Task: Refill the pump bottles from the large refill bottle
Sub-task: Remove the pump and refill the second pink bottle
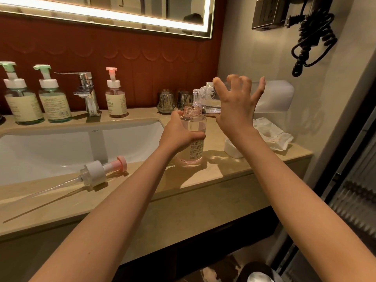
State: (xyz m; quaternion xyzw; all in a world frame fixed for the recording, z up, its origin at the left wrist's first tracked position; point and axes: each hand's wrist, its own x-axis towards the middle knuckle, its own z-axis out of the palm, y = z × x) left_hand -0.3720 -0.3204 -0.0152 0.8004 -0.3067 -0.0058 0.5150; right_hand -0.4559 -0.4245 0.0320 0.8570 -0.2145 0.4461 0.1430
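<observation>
Tabletop (183, 180): beige stone look, smooth, polished, soft sheen.
Sink (61, 147): white ceramic look, glossy.
Faucet (87, 92): chromed metal, mirror-bright.
Open pump bottle (192, 149): clear glossy plastic, matt pale label.
Refill bottle (272, 96): milky translucent plastic, dull sheen.
Pump head (95, 171), lower left of the frame: smooth white and pink plastic, clear tube.
Tumblers (165, 101): faceted clear glass.
Wall panel (142, 64): dark red, matt.

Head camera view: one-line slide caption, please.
Left hand steadies the open pump bottle on the counter while the right hand tips the large refill bottle over its neck.
</observation>
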